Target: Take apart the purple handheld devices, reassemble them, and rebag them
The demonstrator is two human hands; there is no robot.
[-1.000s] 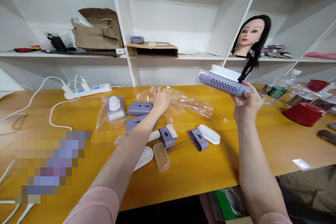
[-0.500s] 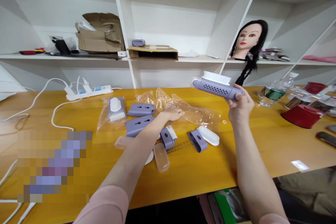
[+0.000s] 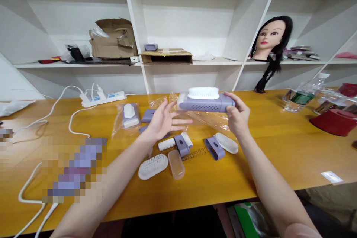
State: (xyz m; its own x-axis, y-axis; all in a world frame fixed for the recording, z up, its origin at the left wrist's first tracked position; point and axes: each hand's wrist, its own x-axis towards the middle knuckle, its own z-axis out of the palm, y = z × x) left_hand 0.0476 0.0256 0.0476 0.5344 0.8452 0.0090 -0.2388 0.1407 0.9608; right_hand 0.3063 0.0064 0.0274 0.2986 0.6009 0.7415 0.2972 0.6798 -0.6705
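Pixelated patch covers part of the yellow worktop toward its left end, and whatever lies beneath it cannot be made out. Beyond it, near the back edge, sit a white power strip and its white cables.

Next along, a clear bag holds a white-and-lilac brush part. Two lilac panels lie just past it, partly hidden behind the left hand. That hand is wide open, fingers spread, holding nothing, and sits just beside the brush.

Nearer the front edge, loose parts run in a row: white bristle pad, clear case, white roller, lilac housing, metal spring, lilac shell, second bristle pad.

The right hand has closed around the right end of the lilac brush, bristles up, holding it over crumpled clear wrap. Its fingers hide that end. The hand is well apart from the plastic bottle further right. Past the bottle, the right frame edge cuts off a red container. The bottom frame edge cuts off both arms.
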